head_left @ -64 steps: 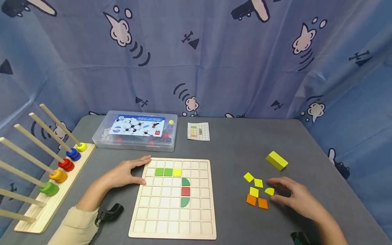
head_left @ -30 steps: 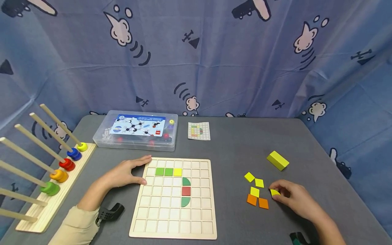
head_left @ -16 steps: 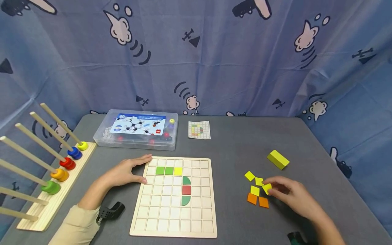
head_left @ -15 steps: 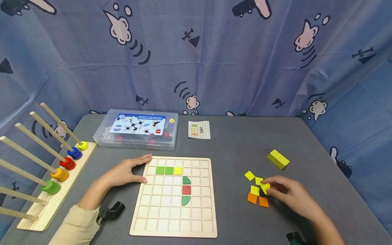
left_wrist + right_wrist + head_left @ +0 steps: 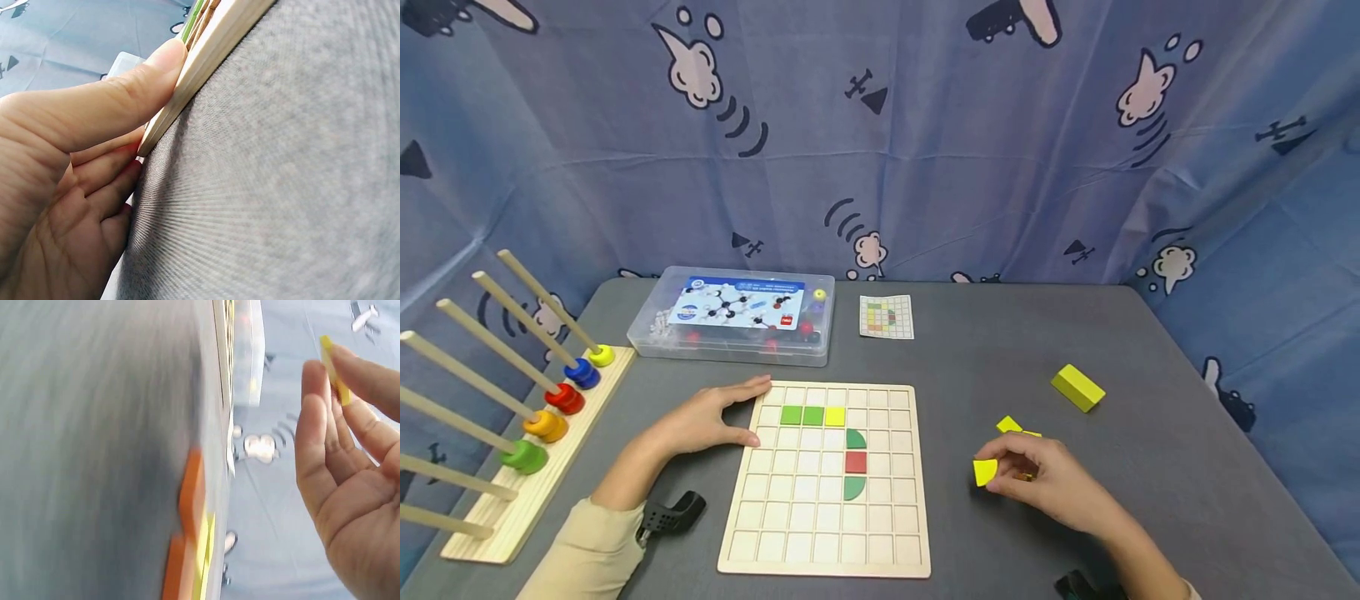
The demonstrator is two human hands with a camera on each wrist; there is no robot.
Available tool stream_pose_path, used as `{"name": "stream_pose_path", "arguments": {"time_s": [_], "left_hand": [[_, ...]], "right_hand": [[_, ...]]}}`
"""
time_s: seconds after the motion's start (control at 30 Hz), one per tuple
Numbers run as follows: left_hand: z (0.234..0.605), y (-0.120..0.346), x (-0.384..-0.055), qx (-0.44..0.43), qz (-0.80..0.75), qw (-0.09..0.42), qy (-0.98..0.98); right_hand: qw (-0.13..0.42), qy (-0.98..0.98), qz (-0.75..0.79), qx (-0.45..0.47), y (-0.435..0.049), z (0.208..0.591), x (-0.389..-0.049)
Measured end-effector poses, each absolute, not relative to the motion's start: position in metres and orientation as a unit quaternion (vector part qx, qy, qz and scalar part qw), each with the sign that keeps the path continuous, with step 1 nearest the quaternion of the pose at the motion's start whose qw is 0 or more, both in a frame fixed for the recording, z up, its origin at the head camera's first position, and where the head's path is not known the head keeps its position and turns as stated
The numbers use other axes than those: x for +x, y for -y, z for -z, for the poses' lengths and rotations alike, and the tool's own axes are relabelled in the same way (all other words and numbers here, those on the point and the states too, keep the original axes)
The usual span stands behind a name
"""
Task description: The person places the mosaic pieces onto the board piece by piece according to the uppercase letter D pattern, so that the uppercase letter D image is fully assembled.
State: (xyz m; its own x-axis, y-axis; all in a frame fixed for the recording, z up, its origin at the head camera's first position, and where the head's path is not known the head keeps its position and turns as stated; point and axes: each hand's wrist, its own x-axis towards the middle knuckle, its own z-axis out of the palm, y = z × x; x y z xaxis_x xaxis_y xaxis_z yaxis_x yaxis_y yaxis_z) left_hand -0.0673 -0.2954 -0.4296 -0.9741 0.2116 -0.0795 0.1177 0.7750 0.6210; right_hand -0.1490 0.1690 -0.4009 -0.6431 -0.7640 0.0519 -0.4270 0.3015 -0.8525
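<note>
My left hand point(image 5: 703, 425) rests against the upper left side of a pale wooden grid board point(image 5: 880, 525). Its thumb point(image 5: 165, 59) presses the board's edge, with the other fingers extended near the corner. On the grid lie two green square tiles, a yellow square tile point(image 5: 835, 416), a red square tile point(image 5: 856, 462) and two dark green quarter-circle tiles. Right of the board, my right hand point(image 5: 1048, 483) pinches a yellow quarter-circle tile point(image 5: 985, 472) between thumb and fingers, above the table. Two orange tiles point(image 5: 192, 494) and yellow tiles point(image 5: 1009, 424) lie beneath it, mostly hidden in the head view.
A yellow block point(image 5: 1078, 387) lies at the right. Behind the board are a small printed grid card point(image 5: 886, 317) and a clear plastic case point(image 5: 730, 346). A wooden peg stand point(image 5: 497, 533) with coloured rings stands at the left.
My right hand took hold of the yellow quarter-circle tile, lifted it and carried it left past the loose tiles toward the board. The left hand stayed at the board's edge.
</note>
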Motion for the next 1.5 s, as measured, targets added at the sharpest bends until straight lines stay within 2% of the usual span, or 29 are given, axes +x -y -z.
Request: {"name": "stream_pose_path", "arguments": {"time_s": [0.3, 0.57, 0.87, 1.5], "left_hand": [[0.432, 0.297, -0.069, 0.085, -0.328, 0.080, -0.937], [0.431, 0.298, -0.070, 0.087, -0.330, 0.079, -0.937], [0.430, 0.298, -0.071, 0.091, -0.330, 0.077, -0.936], [0.431, 0.297, -0.070, 0.086, -0.319, 0.071, -0.941]], "right_hand": [[0.143, -0.772, 0.415, -0.459, -0.121, 0.405, -0.135], [0.179, -0.771, 0.374, -0.483, -0.077, 0.404, -0.119], [0.175, -0.782, 0.303, -0.515, -0.032, 0.406, -0.101], [0.095, -0.800, 0.210, -0.553, -0.006, 0.420, -0.090]]}}
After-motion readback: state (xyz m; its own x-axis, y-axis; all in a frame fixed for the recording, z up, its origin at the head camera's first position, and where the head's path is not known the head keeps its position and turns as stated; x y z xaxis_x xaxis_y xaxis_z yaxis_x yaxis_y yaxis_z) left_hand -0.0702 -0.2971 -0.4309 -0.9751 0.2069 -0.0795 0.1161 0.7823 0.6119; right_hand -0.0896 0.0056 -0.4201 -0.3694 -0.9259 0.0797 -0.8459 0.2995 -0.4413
